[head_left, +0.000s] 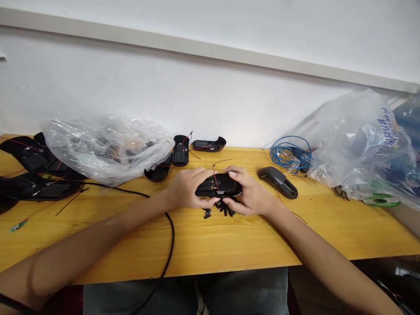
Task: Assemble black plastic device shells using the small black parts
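Note:
Between my two hands is a black plastic housing (229,184) with an open compartment, thin red and black wires rising from its middle. My left hand (190,188) grips its left end, fingers along the far edge and thumb at the near edge. Around the right end, my right hand (247,192) is closed in the same way. Small black plastic pieces (226,209) lie in a pile on the table just below the housing. A similar dark housing (278,181) rests to the right of my right hand.
More black housings (181,150) with wires lie at the back and left. A clear plastic bag (108,148) stands back left, another bag (361,140) at right. Blue wire (290,153) is coiled near the wall. A black cable (173,236) crosses the yellow table (262,245). A green-rimmed spool (382,200) sits right.

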A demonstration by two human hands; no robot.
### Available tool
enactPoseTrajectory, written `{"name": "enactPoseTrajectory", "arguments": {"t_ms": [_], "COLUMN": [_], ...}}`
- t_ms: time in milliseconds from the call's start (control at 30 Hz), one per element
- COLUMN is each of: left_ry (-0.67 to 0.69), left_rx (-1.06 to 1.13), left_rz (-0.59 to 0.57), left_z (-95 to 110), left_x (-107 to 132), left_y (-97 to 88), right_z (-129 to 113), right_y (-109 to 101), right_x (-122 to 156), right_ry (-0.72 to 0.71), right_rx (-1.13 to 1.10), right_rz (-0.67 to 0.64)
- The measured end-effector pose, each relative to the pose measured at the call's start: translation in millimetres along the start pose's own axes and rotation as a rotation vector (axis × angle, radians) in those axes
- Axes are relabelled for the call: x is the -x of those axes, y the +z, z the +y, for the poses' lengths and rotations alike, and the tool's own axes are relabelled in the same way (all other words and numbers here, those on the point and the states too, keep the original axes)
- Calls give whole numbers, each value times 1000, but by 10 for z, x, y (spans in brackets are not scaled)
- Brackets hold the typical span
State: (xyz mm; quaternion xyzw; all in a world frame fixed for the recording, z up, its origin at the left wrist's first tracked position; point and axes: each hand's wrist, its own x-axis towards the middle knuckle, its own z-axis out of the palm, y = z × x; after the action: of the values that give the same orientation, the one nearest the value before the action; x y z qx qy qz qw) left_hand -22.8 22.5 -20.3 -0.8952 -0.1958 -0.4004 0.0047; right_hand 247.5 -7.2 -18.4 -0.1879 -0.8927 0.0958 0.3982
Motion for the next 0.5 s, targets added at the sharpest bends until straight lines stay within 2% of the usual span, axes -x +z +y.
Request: {"name": "enactPoseTrajectory", "arguments": {"t_ms": [267, 400, 500], "left_ry": [-127, -157, -176], "left_rx": [94, 142, 173], "left_rz": [-74, -56, -58], "left_z": [123, 161, 190], "left_x": [-14, -30, -48], "left_y": [-17, -32, -63], "right_z": [-17, -85, -148], "right_y": [19, 65, 119], "right_x": [56, 21, 23], "right_ry": [114, 83, 119], "right_rx": [-71, -73, -100], "right_rz": [-10, 74, 128]}}
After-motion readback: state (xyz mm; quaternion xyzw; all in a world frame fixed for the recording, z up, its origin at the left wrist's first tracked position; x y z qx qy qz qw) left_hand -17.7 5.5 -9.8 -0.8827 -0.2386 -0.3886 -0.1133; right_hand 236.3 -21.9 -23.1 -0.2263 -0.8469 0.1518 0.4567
